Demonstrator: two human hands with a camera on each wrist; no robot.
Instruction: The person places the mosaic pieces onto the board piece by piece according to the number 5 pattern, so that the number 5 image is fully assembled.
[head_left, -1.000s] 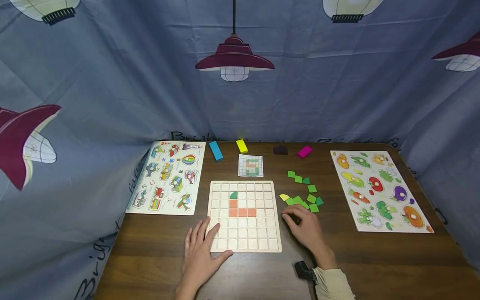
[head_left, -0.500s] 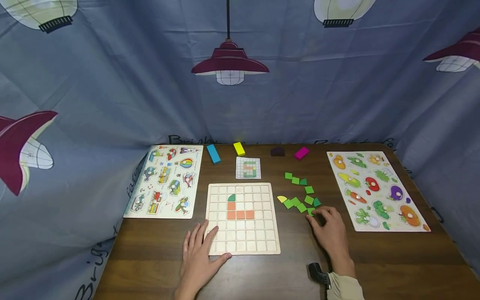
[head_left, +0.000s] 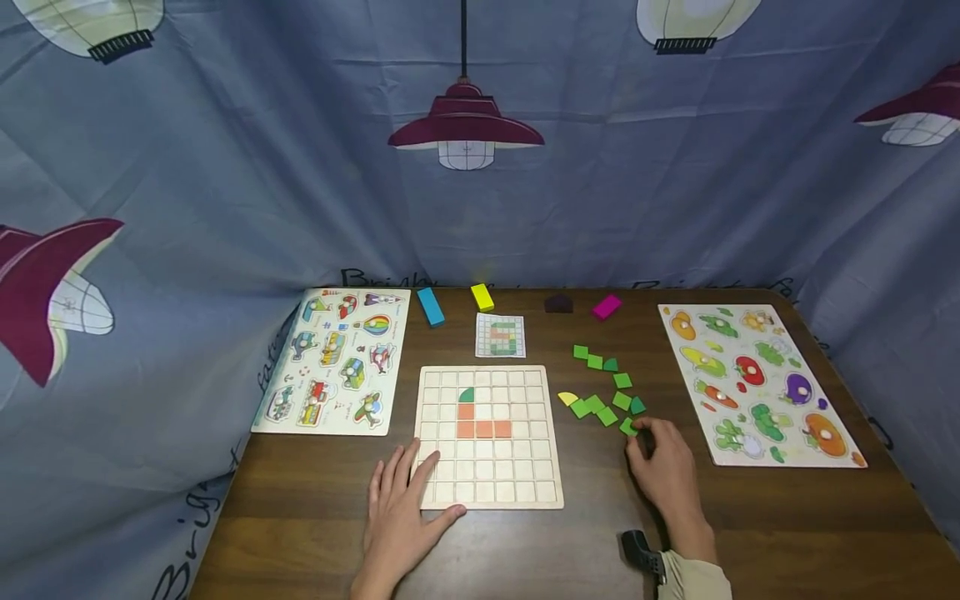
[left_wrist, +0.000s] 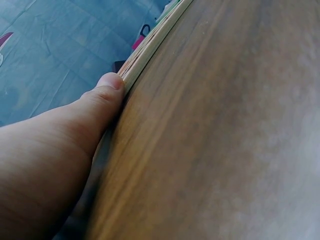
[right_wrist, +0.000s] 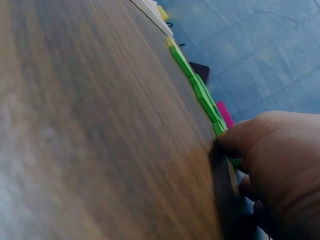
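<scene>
Green square tile right of the wooden grid board, pinched between thumb and index finger of the right hand. Left hand, fingers spread, rests on the board's near-left corner. Other green tiles also right of the board; pattern card just behind it; vehicle puzzle to its left on the worktop.
</scene>
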